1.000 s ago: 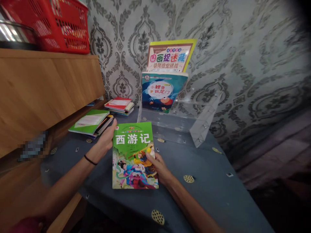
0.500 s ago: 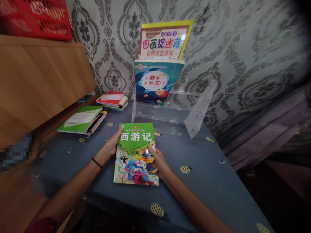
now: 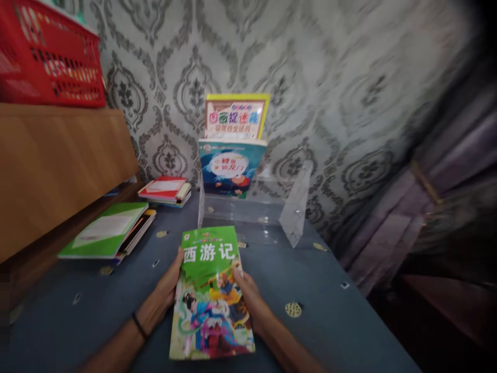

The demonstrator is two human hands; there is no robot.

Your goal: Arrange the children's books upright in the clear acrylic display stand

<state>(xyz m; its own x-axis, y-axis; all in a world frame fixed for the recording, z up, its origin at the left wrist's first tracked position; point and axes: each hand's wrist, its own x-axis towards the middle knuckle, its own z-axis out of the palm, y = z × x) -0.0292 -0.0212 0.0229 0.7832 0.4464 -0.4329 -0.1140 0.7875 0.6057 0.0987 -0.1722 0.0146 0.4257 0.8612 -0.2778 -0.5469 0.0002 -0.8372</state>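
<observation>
Between my two hands is a book [image 3: 212, 290] with a green cover, white Chinese characters and colourful cartoon figures, its front facing me. My left hand [image 3: 170, 282] grips its left edge, the fingers partly hidden behind it. My right hand [image 3: 250, 298] holds the right edge with the thumb on the cover. Beyond the book stands a clear acrylic book rack [image 3: 294, 212]. At the rack's left side a blue book [image 3: 229, 168] leans in front of a yellow-edged book [image 3: 235, 116].
On the left of the patterned blue tablecloth [image 3: 318, 321] lie a stack with a green book [image 3: 106, 230] on top and a stack with a red book [image 3: 165, 187] on top. A wooden cabinet [image 3: 62, 166] bears a red basket [image 3: 54, 57]. A curtain [image 3: 411, 207] hangs at the right.
My view has tilted upward, so the rack, stacks and wall sit lower in the picture. The green book is still in both hands and appears larger and lower.
</observation>
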